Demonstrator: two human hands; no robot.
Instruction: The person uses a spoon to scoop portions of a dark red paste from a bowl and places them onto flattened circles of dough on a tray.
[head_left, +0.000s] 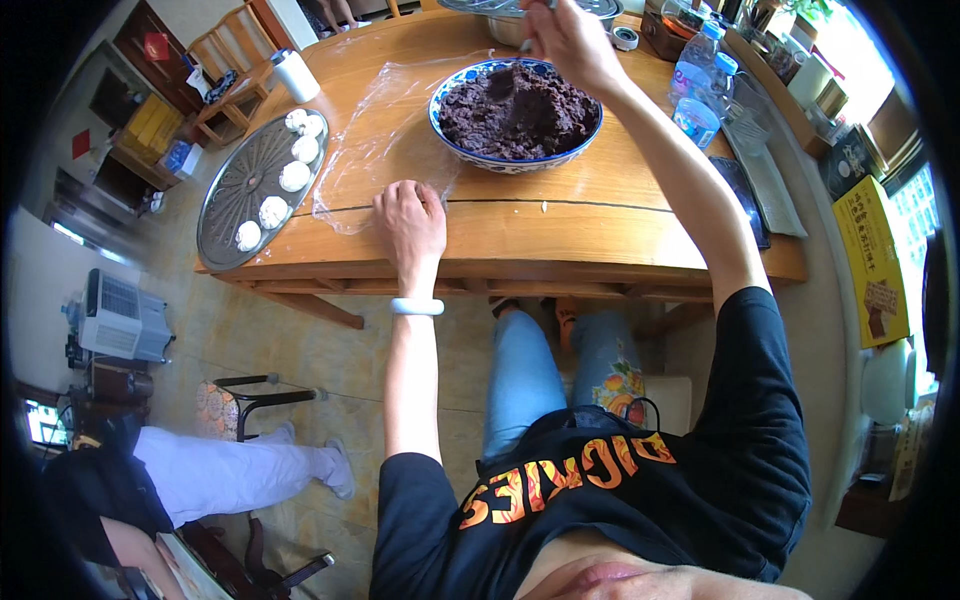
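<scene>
My left hand (410, 223), a pale bangle on its wrist, rests with curled fingers on the wooden table near its front edge. It lies at the edge of a clear plastic film (367, 142); whether anything is under the fingers is hidden. My right hand (571, 46) is raised over the far rim of a blue-and-white bowl (517, 161), gripping a thin metal utensil (526, 47). Dark purple paste (540, 112) heaps up in the bowl; the utensil's lower end is hard to make out there. At left, several white dough pieces (294, 176) sit along a round metal steamer tray (232, 191).
A lidded metal pot (506, 30) stands behind the bowl. Plastic bottles (694, 64) and a plastic cup (696, 121) line the right side. A white bottle (295, 76) stands behind the tray. Another person's leg (232, 469) and a stool (219, 411) are at lower left.
</scene>
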